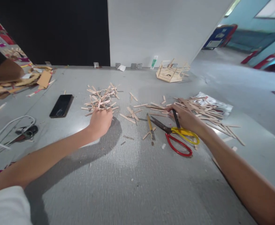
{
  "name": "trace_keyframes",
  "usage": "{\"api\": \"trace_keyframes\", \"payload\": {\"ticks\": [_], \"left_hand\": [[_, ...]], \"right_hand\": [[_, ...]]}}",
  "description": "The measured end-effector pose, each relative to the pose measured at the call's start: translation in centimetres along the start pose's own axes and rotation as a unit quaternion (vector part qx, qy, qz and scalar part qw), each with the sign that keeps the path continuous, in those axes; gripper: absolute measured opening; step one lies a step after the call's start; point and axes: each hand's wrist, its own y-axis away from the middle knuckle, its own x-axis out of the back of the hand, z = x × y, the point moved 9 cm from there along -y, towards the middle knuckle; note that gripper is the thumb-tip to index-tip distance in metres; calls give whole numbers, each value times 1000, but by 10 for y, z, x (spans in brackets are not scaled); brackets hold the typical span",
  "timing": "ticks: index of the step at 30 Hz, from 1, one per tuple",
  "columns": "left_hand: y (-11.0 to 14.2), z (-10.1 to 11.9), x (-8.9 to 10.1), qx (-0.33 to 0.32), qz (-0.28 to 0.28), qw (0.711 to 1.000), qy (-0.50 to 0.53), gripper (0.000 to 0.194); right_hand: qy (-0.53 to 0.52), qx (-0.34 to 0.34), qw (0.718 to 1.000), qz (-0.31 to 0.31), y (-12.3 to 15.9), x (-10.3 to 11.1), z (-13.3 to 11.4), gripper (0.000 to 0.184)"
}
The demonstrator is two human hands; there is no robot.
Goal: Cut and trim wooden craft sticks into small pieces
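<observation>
My left hand [101,122] reaches into a loose pile of short wooden sticks [102,97], its fingers curled down on several of them; the fingertips are hidden. On the other side, my right hand [184,117] is closed around a black pen [176,118]. Its fingertips are at some long wooden sticks [157,107], though I cannot tell whether they grip one. Just below lie scissors [167,128] with one red and one yellow handle, blades pointing left. Beside the blades is a yellow craft knife [149,122]. A bigger heap of wooden sticks [205,109] spreads beyond my right wrist.
A small stick-built frame [171,73] stands at the back near a green-and-white tube [154,62]. A black phone [61,106] lies left of the short pile. White cables [13,125] and cardboard scraps [13,84] occupy the left side. A plastic bag [222,104] lies under the right heap.
</observation>
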Motion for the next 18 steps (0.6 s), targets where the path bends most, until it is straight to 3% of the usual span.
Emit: {"api": "trace_keyframes", "payload": {"ticks": [5, 9, 18], "left_hand": [[0, -2, -1, 0, 5, 1000, 10, 23], [1, -1, 0, -2, 8, 1000, 18, 23], [3, 5, -3, -16, 3, 1000, 22, 21]], "right_hand": [[23, -17, 999, 35, -7, 5, 5, 29], [23, -18, 999, 39, -16, 0, 1, 25], [-30, 26, 999, -1, -56, -24, -39, 17]]}}
